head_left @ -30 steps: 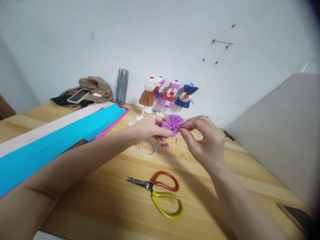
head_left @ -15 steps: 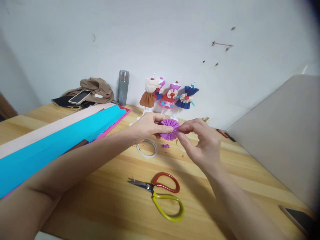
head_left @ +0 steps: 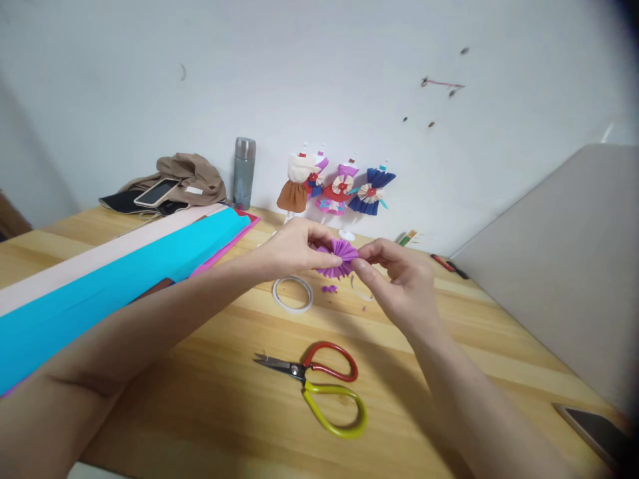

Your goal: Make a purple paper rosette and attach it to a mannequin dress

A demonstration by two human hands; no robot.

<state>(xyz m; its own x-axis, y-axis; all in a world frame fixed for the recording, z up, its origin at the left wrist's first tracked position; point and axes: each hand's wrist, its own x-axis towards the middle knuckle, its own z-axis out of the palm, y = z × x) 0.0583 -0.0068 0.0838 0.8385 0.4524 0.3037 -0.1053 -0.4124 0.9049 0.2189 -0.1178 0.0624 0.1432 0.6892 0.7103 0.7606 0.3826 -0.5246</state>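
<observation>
A round purple pleated paper rosette [head_left: 343, 251] is held up over the wooden table between both hands. My left hand [head_left: 298, 247] pinches its left side, thumb across the front and fingers behind. With thumb and forefinger, my right hand [head_left: 399, 273] grips the rosette's right edge. Below the hands lie purple paper scraps [head_left: 329, 289] and a white roll of tape [head_left: 292, 294]. A second pale ring [head_left: 361, 287] is partly hidden by my right hand. Nearer to me rest scissors [head_left: 304, 379] with one red and one yellow handle, blades slightly apart.
Blue, pink and magenta paper sheets [head_left: 124, 286] stretch along the left. Behind them are a brown cloth bag [head_left: 192, 174], a phone [head_left: 156, 193] and a flask [head_left: 244, 174]. Small dress forms in paper dresses [head_left: 372, 191] stand by the wall. Another phone [head_left: 594, 432] lies front right.
The rosette's pleats have shifted: it looks less flat and round, more folded and uneven. Both hands still hold it in nearly the same place. The view has shifted slightly.
</observation>
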